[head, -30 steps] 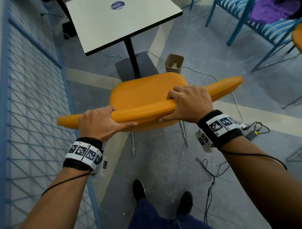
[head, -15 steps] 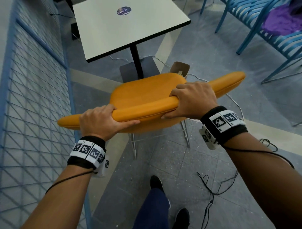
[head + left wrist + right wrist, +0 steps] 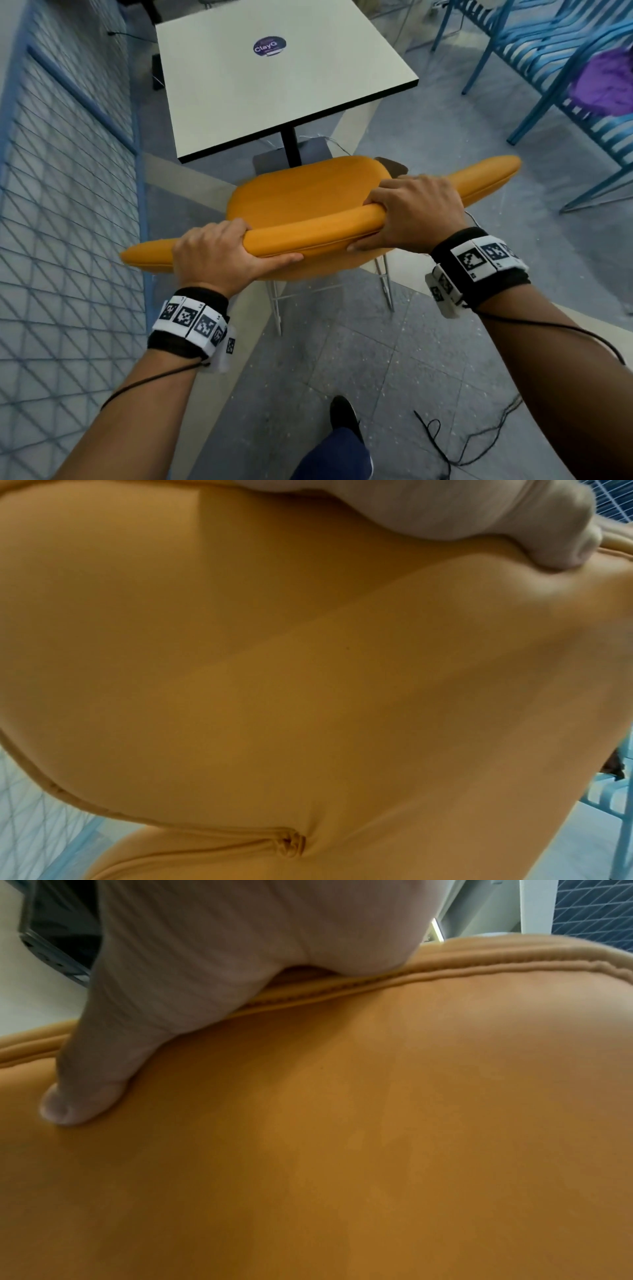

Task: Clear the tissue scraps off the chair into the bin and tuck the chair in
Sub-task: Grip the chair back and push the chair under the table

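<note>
As we push, chair (image 3: 308, 202) has moved closer to the far table (image 3: 274, 85).
Left hand (image 3: 219, 255) and right hand (image 3: 414, 212) wrap the backrest; seat bare, tuck-in nearly done.

Both forearms are bare. Each wrist wears a black band (image 3: 479, 270) carrying white square-coded marker tags (image 3: 191, 322), with a thin black cable (image 3: 147, 380) trailing back. Navy trouser leg (image 3: 339, 455), black shoe (image 3: 342, 411).

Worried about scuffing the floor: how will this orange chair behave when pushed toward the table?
The orange chair probably slides easily: its thin metal legs suggest little weight. The left hand and right hand grip high on the backrest, so it may tip forward if a leg catches.
</note>
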{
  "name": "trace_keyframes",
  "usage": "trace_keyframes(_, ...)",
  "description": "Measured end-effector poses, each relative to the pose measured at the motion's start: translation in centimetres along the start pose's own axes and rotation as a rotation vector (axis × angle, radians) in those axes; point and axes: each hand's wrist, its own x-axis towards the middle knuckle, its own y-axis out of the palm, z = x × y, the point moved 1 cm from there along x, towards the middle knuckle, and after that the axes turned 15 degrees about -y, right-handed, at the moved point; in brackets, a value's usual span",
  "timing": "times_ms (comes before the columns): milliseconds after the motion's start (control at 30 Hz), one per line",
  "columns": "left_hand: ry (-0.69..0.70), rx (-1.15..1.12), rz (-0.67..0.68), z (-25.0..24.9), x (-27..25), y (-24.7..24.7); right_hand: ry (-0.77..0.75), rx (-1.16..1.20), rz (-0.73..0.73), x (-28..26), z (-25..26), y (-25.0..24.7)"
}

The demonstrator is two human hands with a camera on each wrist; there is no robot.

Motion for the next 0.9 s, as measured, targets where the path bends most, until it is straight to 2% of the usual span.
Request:
trace_keyframes(567,-0.053,-0.012,-0.048,-2.8,17.7,3.3,-0.038,0.003,0.002,15.9,-12.3,0.4)
trace_keyframes(900,-0.120,-0.072,-0.071,-3.9,27.3,4.9,-0.124,0.017,-0.074,24.4,-18.9,1.1)
